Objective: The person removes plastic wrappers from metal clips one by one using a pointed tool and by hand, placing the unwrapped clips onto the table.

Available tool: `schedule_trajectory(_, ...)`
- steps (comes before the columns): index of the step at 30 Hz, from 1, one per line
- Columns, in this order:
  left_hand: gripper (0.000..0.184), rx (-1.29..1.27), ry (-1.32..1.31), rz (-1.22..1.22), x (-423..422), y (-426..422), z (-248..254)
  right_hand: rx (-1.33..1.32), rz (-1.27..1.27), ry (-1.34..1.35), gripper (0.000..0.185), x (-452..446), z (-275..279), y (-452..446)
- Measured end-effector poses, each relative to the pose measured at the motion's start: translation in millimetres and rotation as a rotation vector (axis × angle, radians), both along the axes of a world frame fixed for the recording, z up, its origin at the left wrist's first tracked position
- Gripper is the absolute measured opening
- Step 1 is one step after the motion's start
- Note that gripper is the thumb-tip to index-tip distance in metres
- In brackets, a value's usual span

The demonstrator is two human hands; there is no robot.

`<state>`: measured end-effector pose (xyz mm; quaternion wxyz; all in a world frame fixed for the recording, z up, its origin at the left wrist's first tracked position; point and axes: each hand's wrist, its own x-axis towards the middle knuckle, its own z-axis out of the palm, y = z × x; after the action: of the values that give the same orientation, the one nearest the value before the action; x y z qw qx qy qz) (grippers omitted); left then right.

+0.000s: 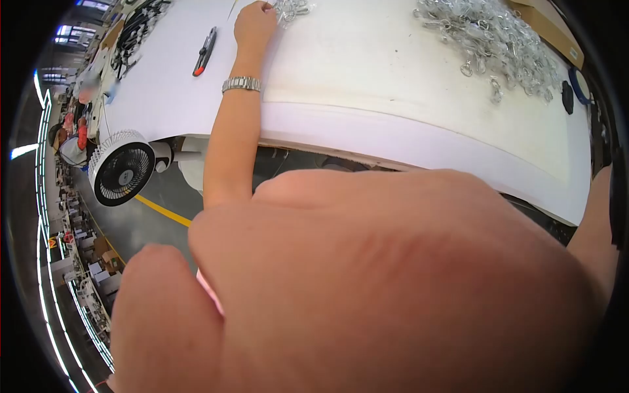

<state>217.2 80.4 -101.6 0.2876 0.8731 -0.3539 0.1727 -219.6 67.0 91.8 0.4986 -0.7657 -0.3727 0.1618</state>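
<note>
My left hand [255, 27], with a metal-band watch on its wrist, rests on the white table near its far edge. Its fingers are curled, and what they hold, if anything, is hidden. Beside them lies a small heap of clear-wrapped metal pieces [293, 10]. A utility knife [205, 52] with a red end lies to the left of that forearm. Very close to the camera, my right hand [393, 281] fills the lower view, back of the hand showing. How its fingers are set cannot be made out.
A large pile of clear-wrapped metal hooks or rings [491, 49] covers the table's far right. Near it are a cardboard box [550, 29], a black object [567, 97] and a blue-edged roll [580, 85]. Black items [136, 36] lie far left; a fan [124, 168] stands by the table's left edge.
</note>
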Motion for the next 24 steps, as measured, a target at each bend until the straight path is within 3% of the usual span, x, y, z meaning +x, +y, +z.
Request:
schedule_trajectory(5,0.023,-0.024,-0.184,0.021,19,5,-9,-0.027,0.059,0.039,0.029,-9,-1,-4)
schedule_trajectory(14,0.025,0.034,-0.079,0.066,8,8,15,0.008,0.026,0.028,0.029,-6,-3,10)
schedule_trajectory(24,0.024,0.007,-0.055,0.105,10,11,-3,-0.027,0.091,0.045,0.029,-1,3,10)
